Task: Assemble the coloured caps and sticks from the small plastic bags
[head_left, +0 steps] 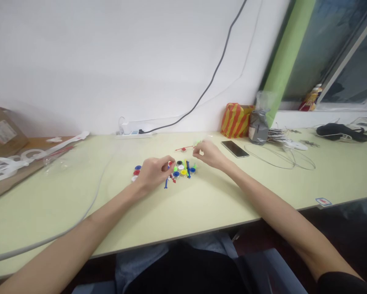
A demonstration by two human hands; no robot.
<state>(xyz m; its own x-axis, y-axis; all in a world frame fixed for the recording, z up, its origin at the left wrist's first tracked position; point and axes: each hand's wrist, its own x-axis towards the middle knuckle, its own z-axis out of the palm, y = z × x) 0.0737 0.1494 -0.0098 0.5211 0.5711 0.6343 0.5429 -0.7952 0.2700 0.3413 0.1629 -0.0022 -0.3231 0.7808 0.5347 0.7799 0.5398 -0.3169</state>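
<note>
My left hand [154, 173] is over the left part of a group of small colourful pieces, thumb and forefinger pinched together; anything between them is too small to make out. Close by are a blue disc [176, 174], a yellow disc [183, 172], a black disc [179, 163] and a blue arrow-shaped stick [188, 169]. Partly behind the left hand lie a red disc [136, 172] and another blue disc [137, 167]. My right hand [210, 153] is curled in a pinch at the group's far right, beside a small green piece; what it grips is unclear. Beyond lies a red arrow piece [183, 149].
A phone [235, 149] lies right of the hands, near a thin looped cable [285, 166]. Behind are a striped bag [232, 120] and a grey bag [258, 126]. A power strip [134, 134] sits by the wall; a cardboard box [2, 130] stands left.
</note>
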